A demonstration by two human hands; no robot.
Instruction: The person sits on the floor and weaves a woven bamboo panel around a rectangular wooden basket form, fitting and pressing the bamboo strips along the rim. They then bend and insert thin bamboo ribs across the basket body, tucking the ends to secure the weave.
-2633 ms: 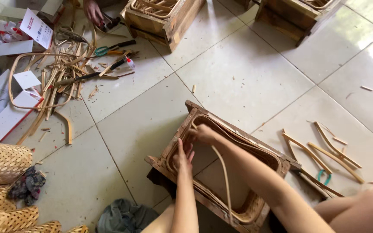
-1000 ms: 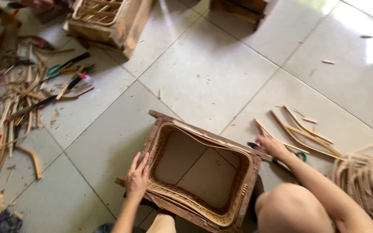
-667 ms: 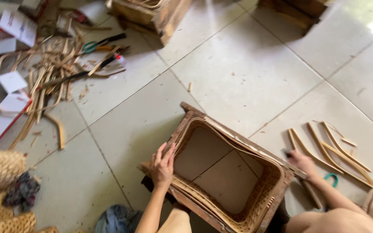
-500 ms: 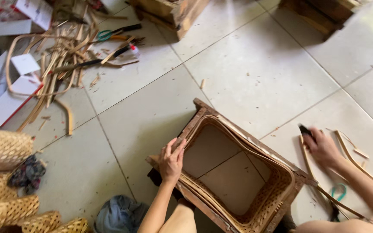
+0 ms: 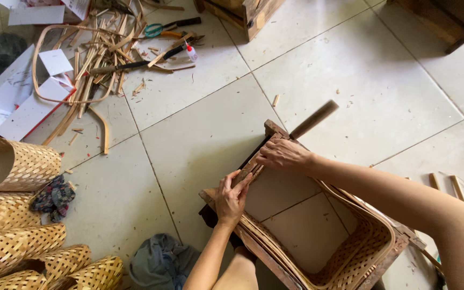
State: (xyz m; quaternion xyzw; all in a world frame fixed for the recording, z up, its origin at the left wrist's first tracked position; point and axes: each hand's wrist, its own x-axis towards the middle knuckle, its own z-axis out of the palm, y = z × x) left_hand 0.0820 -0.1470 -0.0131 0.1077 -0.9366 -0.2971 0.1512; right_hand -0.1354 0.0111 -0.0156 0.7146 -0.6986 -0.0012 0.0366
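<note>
- One woven basket in a wooden frame (image 5: 345,252) sits on the tiled floor (image 5: 200,139), near its lower right edge.
- It looks light and stiff but springy; the rim strips could crack, so the frame edge is the safest hold.
- Left hand (image 5: 231,197) presses the rim, fingers closed on it.
- Right hand (image 5: 281,156) is clamped on one wooden-handled tool (image 5: 302,124) at the frame's corner.
</note>
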